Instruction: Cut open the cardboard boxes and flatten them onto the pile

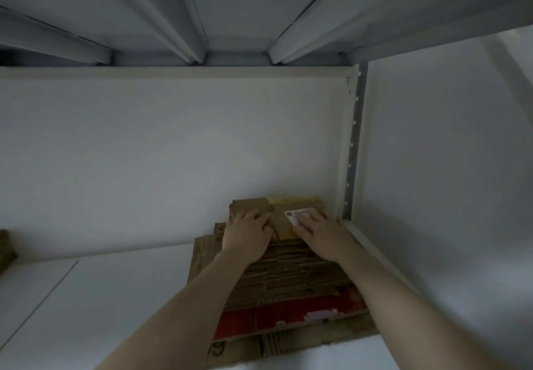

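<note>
A tall pile of flattened cardboard sits on a white shelf against the wall, brown sheets above a red printed one. On top lies a flattened brown box with a white label and yellow tape along its far edge. My left hand rests on its left part, fingers bent over the cardboard. My right hand presses flat on the right part, fingers spread across the label. No cutting tool is visible.
The white shelf board stretches left of the pile. A grey perforated upright stands at the right rear corner. The underside of the shelf above hangs overhead. A brown object shows at the left edge.
</note>
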